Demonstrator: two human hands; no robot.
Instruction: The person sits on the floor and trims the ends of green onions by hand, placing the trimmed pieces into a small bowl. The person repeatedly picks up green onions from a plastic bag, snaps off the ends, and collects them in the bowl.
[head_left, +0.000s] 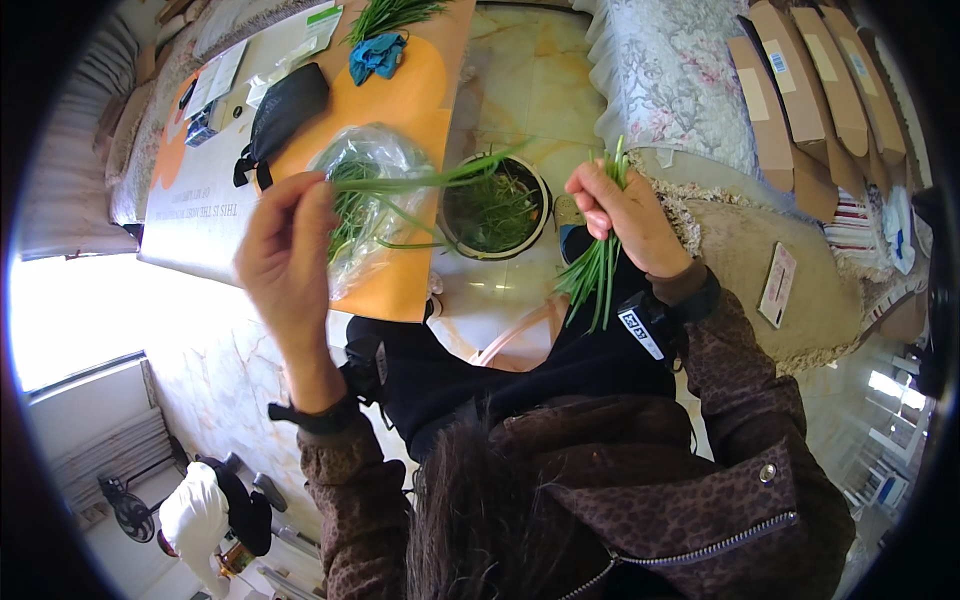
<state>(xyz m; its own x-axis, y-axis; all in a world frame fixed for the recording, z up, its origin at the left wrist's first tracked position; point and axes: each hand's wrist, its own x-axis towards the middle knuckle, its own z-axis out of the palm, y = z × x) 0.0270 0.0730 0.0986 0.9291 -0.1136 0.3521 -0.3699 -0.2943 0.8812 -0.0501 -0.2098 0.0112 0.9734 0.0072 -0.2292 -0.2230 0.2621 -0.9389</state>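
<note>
My left hand (289, 240) pinches a few long green chive blades (405, 184) between thumb and fingers, and they stretch out to the right, blurred at the far end. In my right hand (634, 214) is a bundle of chives (592, 281), its cut ends poking up past the fingers and its leaves hanging over my dark trousers. A clear plastic bag (394, 154) with more chives lies on the table behind my left hand. Between my hands, down on the floor, stands a round bin (541, 214) with green scraps inside.
The orange-printed table (390, 296) also bears a black pouch (289, 109), a blue cloth (377, 58) and another heap of chives (394, 16). Cardboard boxes (799, 82) and a phone-like object (778, 285) rest on the sofa at right. Behind me a person (199, 510) bends near a fan (129, 510).
</note>
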